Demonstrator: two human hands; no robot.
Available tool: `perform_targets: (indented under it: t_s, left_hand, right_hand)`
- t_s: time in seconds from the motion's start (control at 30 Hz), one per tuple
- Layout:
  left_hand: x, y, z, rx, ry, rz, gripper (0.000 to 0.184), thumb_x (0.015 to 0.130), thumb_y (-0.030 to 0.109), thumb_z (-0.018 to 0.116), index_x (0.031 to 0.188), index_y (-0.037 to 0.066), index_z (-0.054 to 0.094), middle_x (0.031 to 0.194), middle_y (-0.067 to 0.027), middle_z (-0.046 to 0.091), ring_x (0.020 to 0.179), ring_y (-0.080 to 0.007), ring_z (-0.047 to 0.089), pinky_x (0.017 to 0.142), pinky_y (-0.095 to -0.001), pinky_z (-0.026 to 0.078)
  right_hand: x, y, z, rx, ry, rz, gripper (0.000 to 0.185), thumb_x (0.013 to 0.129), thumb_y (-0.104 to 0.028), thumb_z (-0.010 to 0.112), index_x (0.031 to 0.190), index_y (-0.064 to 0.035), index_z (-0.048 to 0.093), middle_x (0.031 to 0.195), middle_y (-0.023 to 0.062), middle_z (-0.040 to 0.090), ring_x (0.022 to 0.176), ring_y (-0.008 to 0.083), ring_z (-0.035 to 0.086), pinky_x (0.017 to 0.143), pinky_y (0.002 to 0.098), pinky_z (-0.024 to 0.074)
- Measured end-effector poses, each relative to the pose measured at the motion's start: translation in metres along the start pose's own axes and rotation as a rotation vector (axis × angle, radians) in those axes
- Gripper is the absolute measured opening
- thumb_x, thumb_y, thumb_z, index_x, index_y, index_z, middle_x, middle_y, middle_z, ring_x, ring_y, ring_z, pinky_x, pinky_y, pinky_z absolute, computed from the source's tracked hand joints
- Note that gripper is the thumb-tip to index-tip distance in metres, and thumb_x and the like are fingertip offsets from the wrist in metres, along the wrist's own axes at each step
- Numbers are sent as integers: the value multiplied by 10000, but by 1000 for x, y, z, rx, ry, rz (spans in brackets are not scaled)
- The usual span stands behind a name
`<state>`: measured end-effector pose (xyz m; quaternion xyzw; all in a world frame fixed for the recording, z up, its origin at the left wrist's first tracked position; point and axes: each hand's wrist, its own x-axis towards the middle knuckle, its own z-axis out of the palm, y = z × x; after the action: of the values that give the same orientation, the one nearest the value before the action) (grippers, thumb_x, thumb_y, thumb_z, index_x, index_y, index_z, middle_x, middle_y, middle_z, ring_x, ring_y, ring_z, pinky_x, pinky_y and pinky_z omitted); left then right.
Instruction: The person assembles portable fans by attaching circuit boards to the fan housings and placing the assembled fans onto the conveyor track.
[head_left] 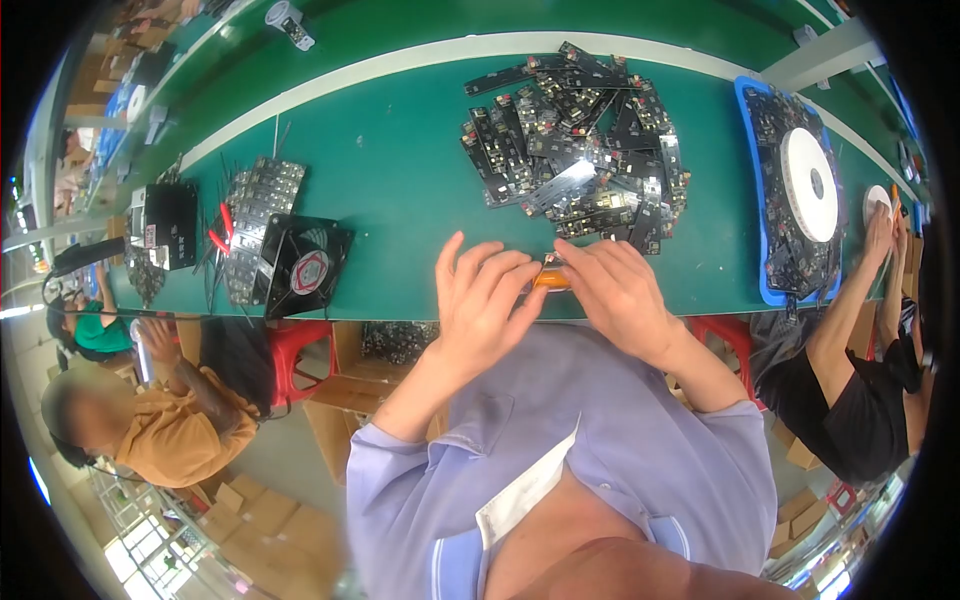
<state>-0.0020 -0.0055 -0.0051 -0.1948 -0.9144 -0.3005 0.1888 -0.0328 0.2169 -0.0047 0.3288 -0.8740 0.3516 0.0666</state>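
Note:
My left hand (pixel 487 298) and my right hand (pixel 622 297) meet at the front edge of the green bench. Between their fingertips is a small orange piece (pixel 551 280) with a pale, metallic-looking upper end. Its exact kind is too small and too covered to tell. The left thumb and fingers close on its left side. On the other side, the right fingers pinch its top and right, hiding part of it. Just beyond my hands lies a loose heap of black circuit boards (pixel 590 140).
At left stand a black fan (pixel 308 265), a panel of boards (pixel 262 205) with red-handled pliers (pixel 221 230), and a black box (pixel 171 226). A blue tray (pixel 765 285) at right bears boards and a white reel (pixel 808 184). Co-workers sit on both sides.

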Motion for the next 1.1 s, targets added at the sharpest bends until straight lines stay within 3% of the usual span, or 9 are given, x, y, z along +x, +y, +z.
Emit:
perform_targets:
  t_s: [0.2,0.37,0.5,0.7,0.8,1.1]
  left_hand:
    - [-6,-4,15,45,76,72,227,849,62,812,1065,53,744,1109,-90,718,1083,-312,674,1034,-537,525]
    - [-9,-23,2,-21,3,240,194,876,74,787,1057,46,724,1141,-103,684,1147,-314,641,1083,-531,495]
    - [-13,-23,2,-230,-53,97,204,890,102,789,1080,62,725,1127,-112,660,1180,-342,620,1117,-539,467]
    - [-19,-27,-1,185,-121,372,224,883,146,727,1089,61,710,1161,-130,664,1253,-391,607,1162,-583,457]
    - [-16,-28,-11,204,-214,426,246,877,166,696,1096,55,713,1192,-139,670,1266,-389,614,1175,-604,457]
    - [-6,-23,-9,102,-217,297,245,832,77,814,1054,55,714,1239,-128,685,1247,-375,622,1124,-599,475]
  right_hand:
    - [7,3,6,58,104,-105,461,888,25,792,1338,12,696,1089,146,735,940,346,685,827,450,550]
    - [-4,5,7,142,75,-86,352,892,75,803,1237,42,744,1182,179,753,1001,364,707,902,443,561]
    - [-9,2,7,197,59,37,354,873,67,823,1217,33,747,1166,174,765,1024,365,703,922,444,561]
    - [-5,0,2,93,48,-33,324,853,59,836,1168,28,767,1163,159,769,1048,362,685,942,460,553]
    - [-3,-1,0,116,39,-30,313,845,44,847,1149,26,774,1163,152,769,1035,365,684,945,463,551]
    - [0,-2,2,138,68,-57,347,838,-25,864,1163,30,758,1161,152,759,1065,354,713,910,456,592]
